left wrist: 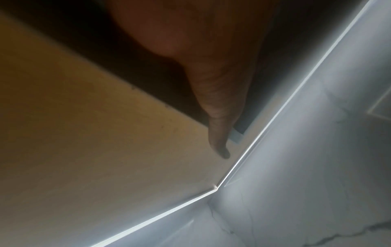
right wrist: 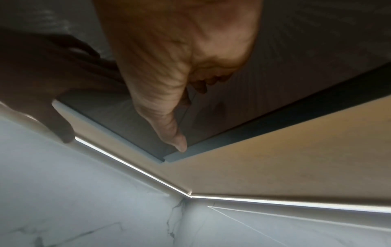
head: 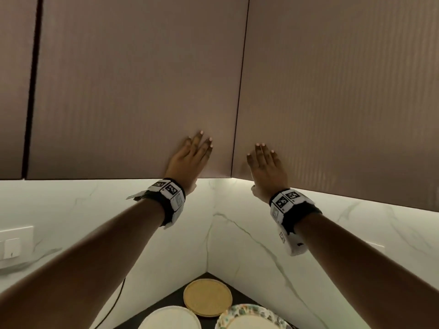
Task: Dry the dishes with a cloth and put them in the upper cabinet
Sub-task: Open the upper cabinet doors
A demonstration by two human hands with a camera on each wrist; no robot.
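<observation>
Overhead, left hand (head: pixel 190 157): flat on the left cabinet door (head: pixel 133 91), fingers straight, holding nothing
Right hand (head: pixel 266 167): flat on the right cabinet door (head: pixel 332 103), fingers extended, thumb low near the door's bottom edge, holding nothing
Cabinet: both doors look closed, meeting at the corner seam; no handles visible
Dishes: on the dark counter in the corner, well below the hands; a cream plate (head: pixel 169 318), a patterned plate (head: pixel 249 317), a tan round plate (head: pixel 207 297) behind them
Cloth: not visible
Handling, my judgement: plates are rigid, breakable, slippery if wet; take each by the rim with thumb on top
Doors: likely opened by fingertips hooked under the lower edge
</observation>
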